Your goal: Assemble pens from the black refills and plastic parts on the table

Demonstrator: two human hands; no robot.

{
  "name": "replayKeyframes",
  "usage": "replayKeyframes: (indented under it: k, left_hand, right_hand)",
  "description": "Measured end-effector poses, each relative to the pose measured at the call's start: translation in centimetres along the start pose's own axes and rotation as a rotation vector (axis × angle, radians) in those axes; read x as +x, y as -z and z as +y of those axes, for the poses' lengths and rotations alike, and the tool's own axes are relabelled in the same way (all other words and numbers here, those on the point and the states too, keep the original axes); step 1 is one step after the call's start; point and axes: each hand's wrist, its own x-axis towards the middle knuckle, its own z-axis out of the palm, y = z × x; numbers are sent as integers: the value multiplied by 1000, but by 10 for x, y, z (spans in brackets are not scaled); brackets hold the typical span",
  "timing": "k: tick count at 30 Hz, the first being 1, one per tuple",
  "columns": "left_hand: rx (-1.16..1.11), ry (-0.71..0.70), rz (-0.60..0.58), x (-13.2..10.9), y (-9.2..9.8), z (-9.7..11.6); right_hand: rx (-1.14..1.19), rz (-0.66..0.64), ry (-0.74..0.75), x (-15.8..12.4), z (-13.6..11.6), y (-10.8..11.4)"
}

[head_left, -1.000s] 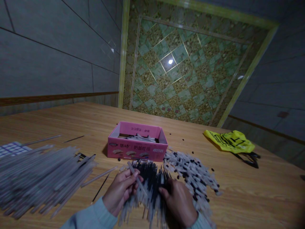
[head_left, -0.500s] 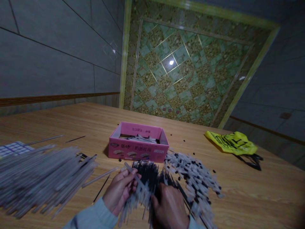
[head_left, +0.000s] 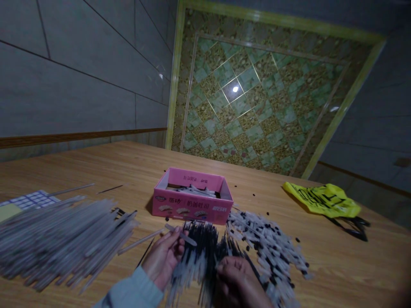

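My left hand (head_left: 167, 252) pinches a slim translucent plastic tube (head_left: 183, 235) between thumb and fingers, its free end pointing right. Under and beside both hands lies a pile of thin black sticks (head_left: 204, 239) with pale, translucent lower ends. My right hand (head_left: 239, 276) is closed over the right part of this pile, fingertips pressed together; whatever is in them is too blurred to make out. Just beyond the hands stands an open pink cardboard box (head_left: 192, 208), with several pale, thin pieces (head_left: 195, 191) inside.
A large heap of long translucent tubes (head_left: 70, 239) covers the table's left side, by a blue-and-white checked sheet (head_left: 40, 199). Short white pieces and black caps (head_left: 266, 244) lie scattered at right. A yellow bag (head_left: 321, 200) with black straps (head_left: 349, 226) is farther right.
My right hand has lifted slightly from the black sticks, its fingertips now pinched together. The tube in my left hand has tilted flatter. The whole view has shifted a little.
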Motion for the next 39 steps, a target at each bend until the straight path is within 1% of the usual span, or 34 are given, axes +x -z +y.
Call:
replayKeyframes:
  k: [3,6,9,11,13,15,17,19,21,24,27,29,31,33,36,39]
  left_hand:
    - [-38,-11,29,1,1,2]
    - [-46,-29,52,1,1,4]
    - [-4,-52,70,2,2,5]
    - [67,-79,67,1,3,6]
    - [162,-126,42,-1,3,8]
    - [246,-199,11,-4,2,12]
    - [405,-344,-5,-6,0,16]
    - [615,-510,-14,-7,-2,19]
    - [775,-611,-16,-7,-3,21]
    - [853,-639,-35,-6,-3,21]
    - [934,-664,-82,-6,-1,19]
    - [958,-668,-110,-5,1,19]
    - [985,-681,-131,-4,3,18]
    - [1060,-716,-132,-3,5,19]
    - [1202,-797,-110,-4,7,21]
    - [1318,-859,-113,-6,7,22]
  right_hand:
    - [303,-184,-10,-4,-3,-4]
    - [428,-305,10,-9,-11,-7]
    - [495,-341,50,-14,-16,-6]
    - [457,-324,58,-16,-16,-3]
    - [297,-253,82,-16,-17,1]
    - [-25,-135,174,-16,-19,7]
    - [-416,30,280,-17,-23,13]
    - [-740,175,328,-18,-29,18]
    - [-926,279,346,-20,-34,24]
    - [-1003,331,373,-22,-38,30]
    - [-945,344,416,-21,-37,33]
    - [-861,351,435,-19,-36,34]
    - [-710,352,444,-17,-34,34]
    - [-514,366,451,-16,-34,36]
    - [-247,446,432,-17,-35,42]
    - [-28,492,392,-18,-36,52]
